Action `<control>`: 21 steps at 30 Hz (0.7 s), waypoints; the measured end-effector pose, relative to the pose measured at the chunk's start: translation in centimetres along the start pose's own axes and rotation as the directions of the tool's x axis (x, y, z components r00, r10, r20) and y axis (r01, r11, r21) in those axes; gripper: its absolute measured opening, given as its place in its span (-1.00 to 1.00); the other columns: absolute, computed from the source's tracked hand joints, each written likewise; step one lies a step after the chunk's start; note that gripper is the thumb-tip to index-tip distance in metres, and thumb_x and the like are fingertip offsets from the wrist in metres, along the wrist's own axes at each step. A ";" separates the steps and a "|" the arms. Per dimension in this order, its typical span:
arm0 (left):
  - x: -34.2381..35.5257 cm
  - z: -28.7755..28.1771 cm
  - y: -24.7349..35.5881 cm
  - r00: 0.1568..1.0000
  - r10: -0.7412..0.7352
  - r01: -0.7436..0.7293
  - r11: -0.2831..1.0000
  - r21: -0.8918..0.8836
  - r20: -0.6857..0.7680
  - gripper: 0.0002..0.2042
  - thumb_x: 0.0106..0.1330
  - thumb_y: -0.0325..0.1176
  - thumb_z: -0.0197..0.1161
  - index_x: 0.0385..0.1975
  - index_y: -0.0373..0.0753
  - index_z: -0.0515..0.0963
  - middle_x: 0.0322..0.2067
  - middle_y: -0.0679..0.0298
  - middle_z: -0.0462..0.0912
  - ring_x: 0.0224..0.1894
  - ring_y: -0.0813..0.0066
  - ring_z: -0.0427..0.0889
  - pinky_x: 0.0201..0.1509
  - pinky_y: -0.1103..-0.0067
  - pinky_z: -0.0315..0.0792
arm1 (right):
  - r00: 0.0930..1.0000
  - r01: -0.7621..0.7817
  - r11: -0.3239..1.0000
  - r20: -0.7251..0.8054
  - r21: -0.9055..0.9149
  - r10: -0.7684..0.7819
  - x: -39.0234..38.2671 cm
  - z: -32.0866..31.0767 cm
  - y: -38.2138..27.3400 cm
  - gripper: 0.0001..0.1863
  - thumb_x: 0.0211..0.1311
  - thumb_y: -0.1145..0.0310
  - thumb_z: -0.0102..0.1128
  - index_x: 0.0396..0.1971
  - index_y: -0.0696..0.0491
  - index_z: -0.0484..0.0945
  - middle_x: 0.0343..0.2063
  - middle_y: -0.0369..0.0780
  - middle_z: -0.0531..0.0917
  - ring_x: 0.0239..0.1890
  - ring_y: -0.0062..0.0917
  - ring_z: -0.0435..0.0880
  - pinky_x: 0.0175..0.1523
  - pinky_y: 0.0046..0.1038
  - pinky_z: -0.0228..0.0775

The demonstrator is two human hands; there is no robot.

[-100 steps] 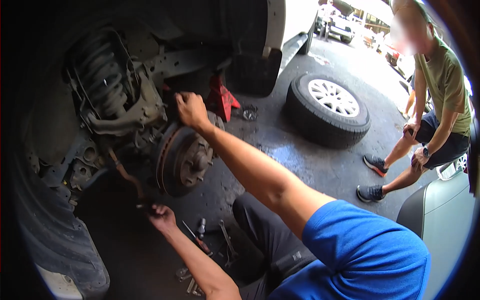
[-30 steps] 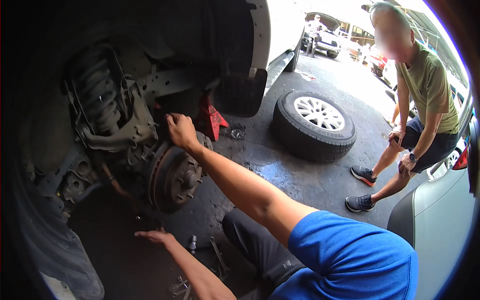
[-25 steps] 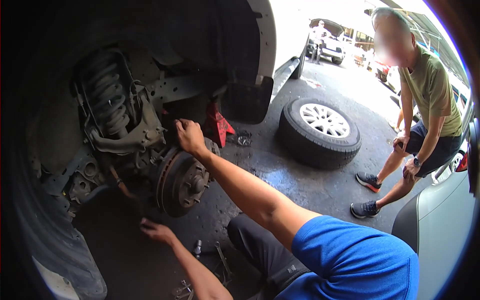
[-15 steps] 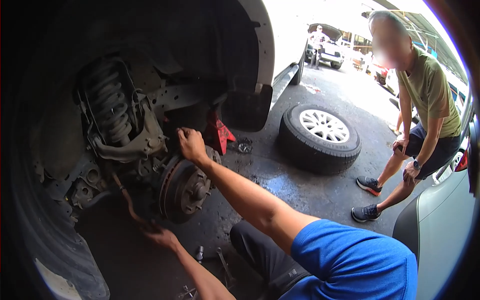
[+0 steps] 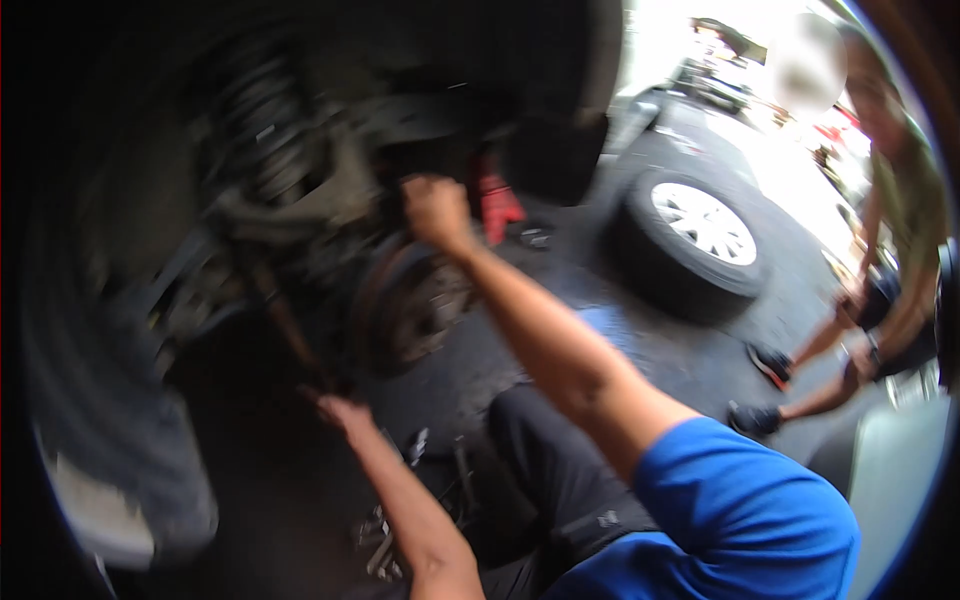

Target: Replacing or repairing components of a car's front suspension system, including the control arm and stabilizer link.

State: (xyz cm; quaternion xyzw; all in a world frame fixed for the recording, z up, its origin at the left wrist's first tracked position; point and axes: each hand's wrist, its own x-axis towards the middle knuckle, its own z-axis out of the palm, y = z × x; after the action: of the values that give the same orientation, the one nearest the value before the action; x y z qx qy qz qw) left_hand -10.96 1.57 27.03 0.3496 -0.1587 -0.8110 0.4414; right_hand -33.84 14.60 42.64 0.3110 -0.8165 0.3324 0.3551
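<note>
rod (image 5: 285, 315) at 9 o'clock in view | left hand (image 5: 343, 410) by its low end, right hand (image 5: 437, 210) at disc's (image 5: 415, 315) 12, hands well apart, too blurry to tell grips lol | red stand (image 5: 500, 205) disc's 1 o'clock

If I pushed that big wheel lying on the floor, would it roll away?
Probably not: the wheel lies on its side, silvery middle facing up. It looks heavy, with that thick black tyre. Stood on its round edge, it might roll easily.
</note>
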 end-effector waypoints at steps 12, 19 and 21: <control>2.6 -3.7 -0.2 0.899 0.317 -0.386 0.900 0.203 0.303 -0.39 0.49 0.05 -0.19 0.19 -0.45 0.28 0.10 -0.05 0.49 0.12 0.14 0.51 0.18 0.28 0.38 | 0.947 -0.283 0.818 0.011 0.500 0.321 0.7 0.1 -1.0 -0.59 0.34 0.13 0.00 -0.25 0.22 0.61 -0.41 0.12 0.61 -0.26 -0.04 0.65 -0.20 -0.28 0.44; 0.1 -1.9 -0.6 0.714 0.627 -0.630 0.382 0.676 0.312 -0.22 0.38 0.11 0.05 0.34 -0.45 0.07 0.32 -0.16 0.15 0.35 0.08 0.22 0.41 0.34 0.11 | 0.945 -0.321 0.881 0.054 0.347 0.323 -0.5 -0.2 -4.0 -0.73 0.22 0.27 0.01 -0.52 0.12 0.59 -0.42 0.03 0.65 -0.28 -0.01 0.64 -0.12 -0.07 0.47; 1.4 -2.6 1.0 0.637 0.648 -0.728 0.329 0.602 0.417 -0.23 0.39 0.16 -0.02 0.35 -0.41 0.08 0.31 -0.16 0.17 0.34 0.06 0.23 0.38 0.30 0.16 | 0.906 -0.403 0.758 0.109 0.512 0.408 0.1 -0.7 -6.1 -0.64 0.29 0.15 0.00 -0.29 0.11 0.66 -0.36 0.07 0.66 -0.20 0.01 0.63 -0.02 -0.11 0.44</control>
State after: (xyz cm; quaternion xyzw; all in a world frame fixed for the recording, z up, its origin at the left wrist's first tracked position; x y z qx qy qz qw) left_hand -8.97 0.01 25.16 0.3513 -0.6204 -0.4278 0.5555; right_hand -29.05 11.53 45.04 0.2099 -0.7408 0.6120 0.1804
